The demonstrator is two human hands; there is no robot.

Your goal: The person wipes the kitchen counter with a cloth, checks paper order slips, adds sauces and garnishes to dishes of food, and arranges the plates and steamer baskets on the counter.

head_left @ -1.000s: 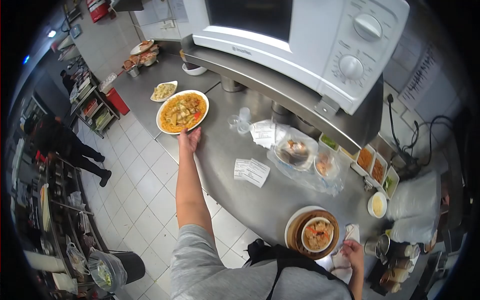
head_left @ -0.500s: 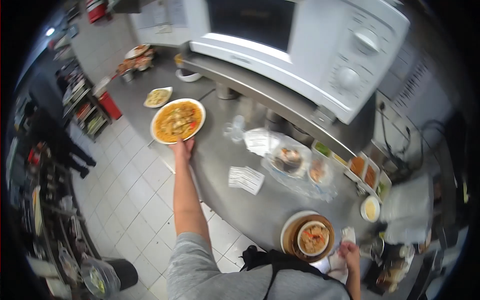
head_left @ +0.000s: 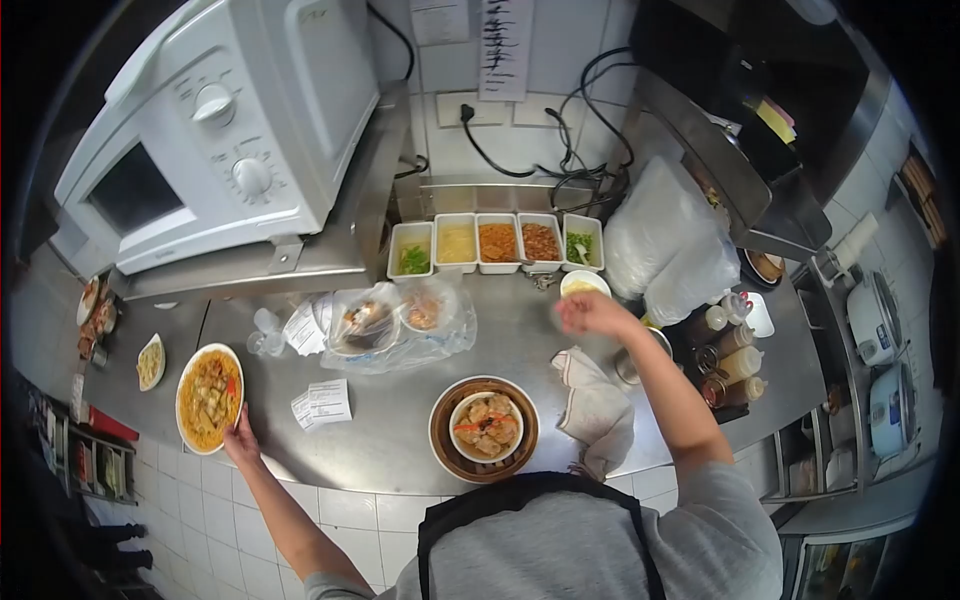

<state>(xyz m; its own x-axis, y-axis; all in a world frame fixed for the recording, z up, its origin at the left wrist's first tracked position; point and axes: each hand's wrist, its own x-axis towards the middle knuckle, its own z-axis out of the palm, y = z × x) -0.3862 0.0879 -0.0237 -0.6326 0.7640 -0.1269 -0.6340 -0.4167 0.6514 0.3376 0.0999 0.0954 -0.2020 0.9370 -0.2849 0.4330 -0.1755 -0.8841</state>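
Note:
My left hand (head_left: 241,441) grips the near right edge of a white oval dish (head_left: 209,399) filled with orange-yellow food, at the left end of the steel counter. A small boat-shaped dish (head_left: 151,362) lies beyond it. My right hand (head_left: 590,315) hovers just in front of a small white bowl (head_left: 584,282) with pale yellow contents. Its fingers look curled but are smeared by motion, so whether they hold anything is unclear. In front of my body sits a bamboo steamer (head_left: 436,430) with a bowl of dumpling-like pieces (head_left: 486,427). A crumpled cloth (head_left: 592,408) lies to its right.
A microwave (head_left: 220,150) stands on a raised shelf at the left. White tubs (head_left: 497,243) of toppings line the back. Bagged food containers (head_left: 400,320), paper slips (head_left: 322,404), squeeze bottles (head_left: 740,365) and plastic bags (head_left: 660,230) occupy the counter.
My view has swung right. My right hand has moved from beside the cloth forward to the small white bowl. The left hand still holds the oval dish.

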